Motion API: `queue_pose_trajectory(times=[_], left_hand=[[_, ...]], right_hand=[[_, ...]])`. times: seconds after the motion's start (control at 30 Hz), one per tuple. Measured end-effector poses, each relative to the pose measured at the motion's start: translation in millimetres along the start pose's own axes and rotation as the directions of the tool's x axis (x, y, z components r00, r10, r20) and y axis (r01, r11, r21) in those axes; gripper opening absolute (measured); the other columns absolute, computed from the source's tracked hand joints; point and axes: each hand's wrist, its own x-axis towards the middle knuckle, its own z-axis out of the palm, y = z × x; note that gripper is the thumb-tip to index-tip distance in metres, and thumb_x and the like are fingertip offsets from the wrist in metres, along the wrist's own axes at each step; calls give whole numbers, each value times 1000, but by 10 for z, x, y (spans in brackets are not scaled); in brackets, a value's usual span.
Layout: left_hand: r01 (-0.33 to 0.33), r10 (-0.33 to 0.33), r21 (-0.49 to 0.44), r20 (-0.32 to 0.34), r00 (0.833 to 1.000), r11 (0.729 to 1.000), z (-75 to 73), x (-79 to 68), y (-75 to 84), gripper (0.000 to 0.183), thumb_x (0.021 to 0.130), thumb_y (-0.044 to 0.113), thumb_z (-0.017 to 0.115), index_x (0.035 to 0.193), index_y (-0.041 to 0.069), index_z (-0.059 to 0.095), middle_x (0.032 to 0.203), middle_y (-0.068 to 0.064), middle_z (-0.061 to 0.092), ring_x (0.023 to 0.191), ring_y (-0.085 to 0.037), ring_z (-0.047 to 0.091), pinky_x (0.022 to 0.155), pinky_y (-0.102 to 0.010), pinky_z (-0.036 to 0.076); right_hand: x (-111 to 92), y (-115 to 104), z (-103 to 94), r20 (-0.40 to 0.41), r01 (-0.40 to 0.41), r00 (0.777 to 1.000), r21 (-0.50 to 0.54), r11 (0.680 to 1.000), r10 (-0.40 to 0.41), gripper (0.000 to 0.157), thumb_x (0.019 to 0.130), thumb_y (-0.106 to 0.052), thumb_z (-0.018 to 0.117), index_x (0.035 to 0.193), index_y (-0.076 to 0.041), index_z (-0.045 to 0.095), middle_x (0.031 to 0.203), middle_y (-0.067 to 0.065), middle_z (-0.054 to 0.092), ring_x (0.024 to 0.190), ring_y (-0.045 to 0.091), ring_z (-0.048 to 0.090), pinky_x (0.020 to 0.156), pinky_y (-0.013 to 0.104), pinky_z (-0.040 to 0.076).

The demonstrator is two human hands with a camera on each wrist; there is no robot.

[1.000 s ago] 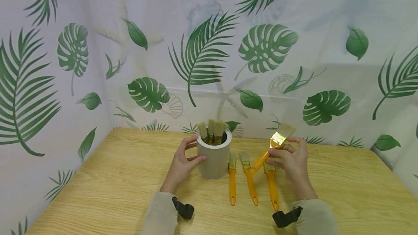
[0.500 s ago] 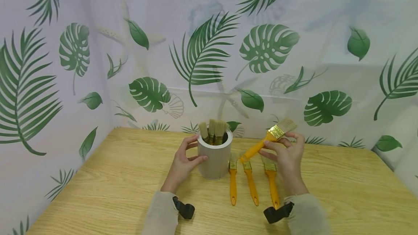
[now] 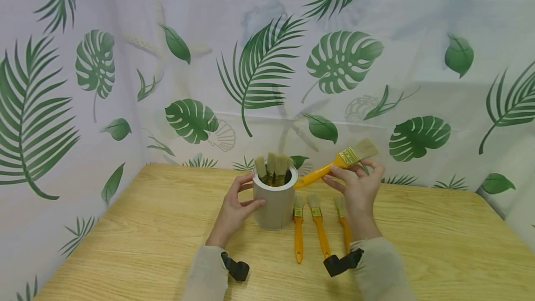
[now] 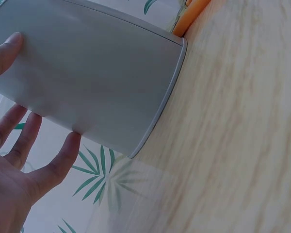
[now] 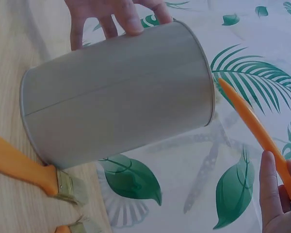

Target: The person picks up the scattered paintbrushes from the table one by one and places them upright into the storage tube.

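A grey-white can [image 3: 273,208] stands upright on the table with several paintbrushes [image 3: 279,171] in it, bristles up. My left hand [image 3: 234,208] grips its left side, the thumb in front and the fingers round behind; the left wrist view shows the thumb [image 4: 7,53] on the wall. My right hand [image 3: 359,185] pinches a paintbrush [image 3: 319,174] with an orange handle near its metal band. That brush hangs tilted, bristles up to the right, its handle end beside the can's rim. In the right wrist view the handle [image 5: 252,121] points toward the can's mouth.
Three more orange-handled paintbrushes lie right of the can: one close beside it [image 3: 298,236], one in the middle [image 3: 319,231], and one [image 3: 343,222] partly hidden by my right hand. The wooden table [image 3: 167,226] meets a leaf-patterned cloth [image 3: 271,82] behind.
My right hand has moved left and slightly up with the paintbrush, whose handle has swung flatter and toward the can. My left hand has stayed on the can.
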Motion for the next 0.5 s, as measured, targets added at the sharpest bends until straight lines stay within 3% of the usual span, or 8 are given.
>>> queue_pose_trajectory(times=[0.13,0.3,0.5], left_hand=[[-1,1,5,-5,1000,1000,3,-9,10,60,89,-5,75,142,4,49,152,-14,44,130,-40,48,95,-57,52],[6,-5,6,-8,1000,1000,4,-13,18,61,88,-6,75,142,5,49,152,-13,44,130,-39,48,96,-56,52],[2,-2,7,-1,1000,1000,8,-12,23,60,89,-5,75,142,5,49,152,-14,44,130,-40,48,96,-57,52]], right_hand=[[-12,22,110,4,30,1000,27,999,-30,53,89,21,63,110,-11,28,100,16,49,64,19,71,65,37,62],[-34,78,227,23,58,998,-18,998,-57,56,86,23,65,108,-11,27,101,17,49,70,20,72,66,38,62],[-72,174,356,91,139,987,-45,989,-135,56,83,26,65,107,-10,29,99,16,51,68,19,69,66,35,62]])
